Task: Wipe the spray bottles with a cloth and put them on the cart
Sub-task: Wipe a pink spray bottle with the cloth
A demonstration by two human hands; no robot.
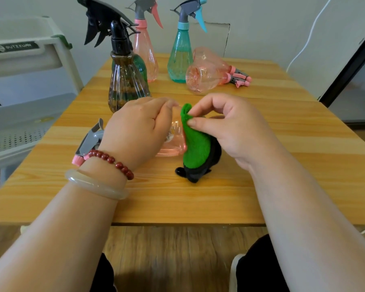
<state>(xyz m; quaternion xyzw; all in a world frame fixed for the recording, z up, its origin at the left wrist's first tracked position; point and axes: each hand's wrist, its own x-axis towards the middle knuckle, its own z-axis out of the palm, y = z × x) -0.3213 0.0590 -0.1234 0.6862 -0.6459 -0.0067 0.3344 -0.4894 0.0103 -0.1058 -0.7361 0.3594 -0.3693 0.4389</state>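
left hand [135, 127] grips clear pink plastic spray bottle [173, 144] | right hand [226, 125] pinches soft green cloth [195, 146] at its base | likely light, slick — hold the body

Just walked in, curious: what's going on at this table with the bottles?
A person is wiping a pink spray bottle lying on its side on the wooden table. The left hand holds it while the right hand pinches a green cloth against its base. Other spray bottles wait behind; the white cart stands at the left.
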